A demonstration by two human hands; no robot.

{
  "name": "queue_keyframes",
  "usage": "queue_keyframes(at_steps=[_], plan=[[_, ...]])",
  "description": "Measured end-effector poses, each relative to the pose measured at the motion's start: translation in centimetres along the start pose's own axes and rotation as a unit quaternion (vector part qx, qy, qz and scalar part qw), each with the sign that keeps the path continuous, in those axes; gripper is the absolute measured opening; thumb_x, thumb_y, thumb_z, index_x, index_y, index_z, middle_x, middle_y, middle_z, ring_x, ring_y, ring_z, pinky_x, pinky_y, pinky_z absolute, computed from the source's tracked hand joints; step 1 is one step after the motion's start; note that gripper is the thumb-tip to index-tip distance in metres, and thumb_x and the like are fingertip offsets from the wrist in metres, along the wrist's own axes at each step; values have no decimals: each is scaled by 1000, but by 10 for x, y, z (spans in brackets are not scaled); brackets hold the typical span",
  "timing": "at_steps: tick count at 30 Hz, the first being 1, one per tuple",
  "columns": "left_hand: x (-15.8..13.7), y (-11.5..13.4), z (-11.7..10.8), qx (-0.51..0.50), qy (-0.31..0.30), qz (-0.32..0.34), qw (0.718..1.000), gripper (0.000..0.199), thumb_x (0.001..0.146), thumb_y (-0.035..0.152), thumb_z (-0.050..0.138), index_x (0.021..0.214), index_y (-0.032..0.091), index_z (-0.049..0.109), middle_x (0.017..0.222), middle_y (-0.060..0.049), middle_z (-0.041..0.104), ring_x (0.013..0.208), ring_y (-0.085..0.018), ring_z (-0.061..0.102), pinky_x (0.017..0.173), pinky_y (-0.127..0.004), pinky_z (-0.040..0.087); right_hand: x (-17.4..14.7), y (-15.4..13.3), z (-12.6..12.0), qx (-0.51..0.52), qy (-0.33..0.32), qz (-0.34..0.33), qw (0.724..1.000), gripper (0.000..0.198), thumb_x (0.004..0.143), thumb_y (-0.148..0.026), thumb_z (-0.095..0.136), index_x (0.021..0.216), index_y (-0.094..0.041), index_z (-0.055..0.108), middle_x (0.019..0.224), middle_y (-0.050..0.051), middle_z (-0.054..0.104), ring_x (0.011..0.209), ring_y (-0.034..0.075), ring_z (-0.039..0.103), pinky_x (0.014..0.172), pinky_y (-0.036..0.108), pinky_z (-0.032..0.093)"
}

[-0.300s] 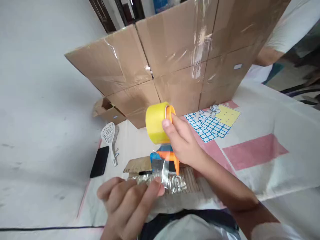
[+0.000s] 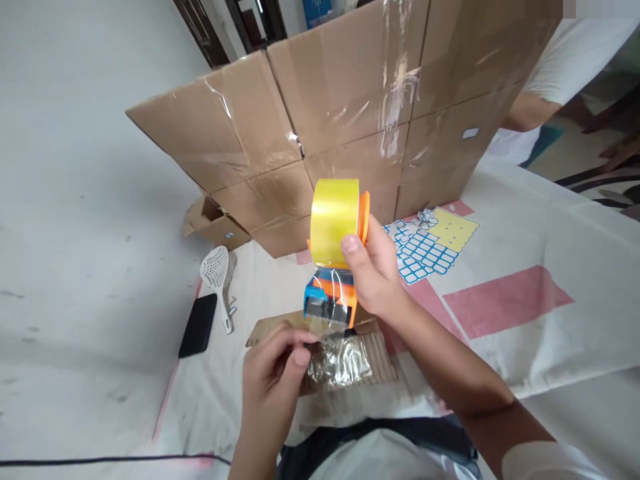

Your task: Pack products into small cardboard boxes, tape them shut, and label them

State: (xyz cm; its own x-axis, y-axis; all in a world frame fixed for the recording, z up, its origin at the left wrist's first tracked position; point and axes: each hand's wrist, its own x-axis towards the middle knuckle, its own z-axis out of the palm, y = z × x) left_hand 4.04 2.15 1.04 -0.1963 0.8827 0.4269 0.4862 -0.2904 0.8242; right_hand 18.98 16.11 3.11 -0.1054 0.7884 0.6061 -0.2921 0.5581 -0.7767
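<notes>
My right hand grips a tape dispenser with an orange and blue body and a fat yellow roll of tape on it, raised over the table. A clear strip of tape hangs off its cutter end. At that strip's loose end is my left hand, fingers curled, with the index fingertip on the film; the exact pinch is partly hidden. Below both hands lies a piece of corrugated cardboard, with shiny clear tape across its middle.
A large taped cardboard panel stands behind. At left lie a white slotted skimmer, a black phone and a small open carton. Blue-outlined paper cutouts and a yellow sheet lie right. Another person's arm shows top right.
The dispenser has risen slightly and turned, so its blue side and cutter now show. My left hand has moved right and up, its fingers turned toward the strip's end.
</notes>
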Motion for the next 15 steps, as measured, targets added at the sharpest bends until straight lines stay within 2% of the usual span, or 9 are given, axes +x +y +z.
queue_keyframes(at_steps=[3,5,8,11,15], plan=[[1,1,9,-133,-93,-110,981,47,94,63,60,88,22,81,50,2,49,45,-10,41,44,-23,29,-6,4,1,-28,14,-55,998,41,99,-63,50,109,-25,63,89,3,66,76,18,64,70,36,59],[1,3,13,-201,-109,-142,963,48,91,65,63,90,22,83,44,3,45,39,-8,34,41,-21,24,-10,5,3,-34,18,-86,996,41,99,-63,50,107,-26,63,87,2,66,73,18,63,67,36,59],[2,10,19,-240,-62,-183,951,40,87,61,71,81,23,83,40,5,42,35,-5,28,38,-19,19,-12,7,3,-30,19,-112,993,40,100,-62,47,106,-26,63,85,2,65,71,18,63,63,36,58],[2,15,26,-235,-23,-207,949,38,83,59,76,75,22,82,39,5,41,34,-4,27,37,-19,20,-10,8,1,-54,20,-149,987,40,101,-61,45,104,-26,62,84,2,65,71,19,63,63,36,58],[2,8,35,-206,5,-212,955,40,83,55,78,66,19,78,37,5,38,35,-5,28,37,-20,21,-9,6,3,-86,44,-207,973,41,107,-54,35,88,-25,57,78,3,61,71,19,61,67,36,56]])
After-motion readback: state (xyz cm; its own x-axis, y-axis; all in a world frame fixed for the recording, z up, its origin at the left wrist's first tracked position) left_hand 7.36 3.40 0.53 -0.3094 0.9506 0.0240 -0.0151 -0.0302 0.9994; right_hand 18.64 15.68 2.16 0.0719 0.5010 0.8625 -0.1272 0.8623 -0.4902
